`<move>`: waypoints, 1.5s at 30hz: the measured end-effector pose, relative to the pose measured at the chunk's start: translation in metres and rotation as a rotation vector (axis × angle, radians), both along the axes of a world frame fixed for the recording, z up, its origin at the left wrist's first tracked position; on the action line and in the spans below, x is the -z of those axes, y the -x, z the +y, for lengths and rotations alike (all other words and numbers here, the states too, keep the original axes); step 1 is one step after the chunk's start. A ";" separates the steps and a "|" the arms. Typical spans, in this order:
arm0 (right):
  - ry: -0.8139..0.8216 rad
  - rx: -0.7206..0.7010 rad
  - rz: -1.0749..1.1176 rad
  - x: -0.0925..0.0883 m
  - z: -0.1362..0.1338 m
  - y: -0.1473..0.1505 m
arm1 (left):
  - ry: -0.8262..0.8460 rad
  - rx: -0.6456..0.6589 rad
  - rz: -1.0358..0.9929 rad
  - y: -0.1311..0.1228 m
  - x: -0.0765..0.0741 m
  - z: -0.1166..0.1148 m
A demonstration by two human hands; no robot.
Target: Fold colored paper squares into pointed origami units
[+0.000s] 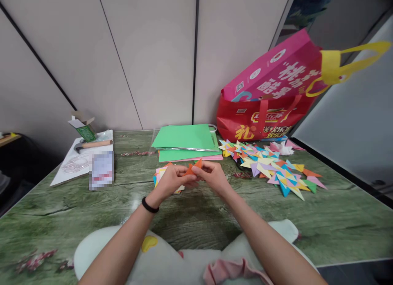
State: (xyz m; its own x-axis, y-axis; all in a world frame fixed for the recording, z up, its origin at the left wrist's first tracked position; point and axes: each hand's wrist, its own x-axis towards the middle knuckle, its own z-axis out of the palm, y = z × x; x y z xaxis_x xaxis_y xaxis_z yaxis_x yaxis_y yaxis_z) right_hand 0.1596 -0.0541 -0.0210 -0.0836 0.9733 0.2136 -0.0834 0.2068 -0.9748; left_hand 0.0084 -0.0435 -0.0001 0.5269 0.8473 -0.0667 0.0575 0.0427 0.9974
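our left hand (170,179) and right hand (216,177) pinch orange paper (199,163); it looks light, easily creased, best held by folded edges.

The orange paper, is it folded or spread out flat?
Folded: the orange paper shows small pointed flaps, held between the left hand and the right hand.

My left hand (172,179) and right hand (217,177): two. Orange folded paper (199,163): one piece or two, I cannot tell. Black band (150,207): one. Hammer (97,144): one. Opened box (86,132): one. Red bag (231,121): one. Pink bag (270,74): one. Green sheets (184,136): at least two. Multicoloured folded pieces (267,168): many, overlapping, uncounted.
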 end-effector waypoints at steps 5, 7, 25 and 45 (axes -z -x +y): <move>-0.020 0.063 -0.047 0.004 0.000 0.004 | -0.098 -0.083 0.042 -0.007 -0.003 -0.005; -0.066 0.137 -0.124 0.005 -0.001 0.005 | -0.132 -0.106 0.073 -0.011 -0.003 -0.007; -0.063 0.266 -0.212 0.008 0.000 0.004 | 0.096 0.203 -0.117 -0.006 -0.004 -0.011; -0.080 0.217 -0.180 0.003 0.002 -0.001 | 0.099 0.289 -0.157 -0.002 -0.004 -0.009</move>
State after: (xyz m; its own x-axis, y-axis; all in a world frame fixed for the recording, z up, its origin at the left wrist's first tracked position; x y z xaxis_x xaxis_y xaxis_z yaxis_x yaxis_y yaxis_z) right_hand 0.1611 -0.0525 -0.0239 0.0812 0.9533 0.2910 0.1437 0.2777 -0.9499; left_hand 0.0107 -0.0520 0.0037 0.7544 0.6552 -0.0401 -0.0728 0.1442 0.9869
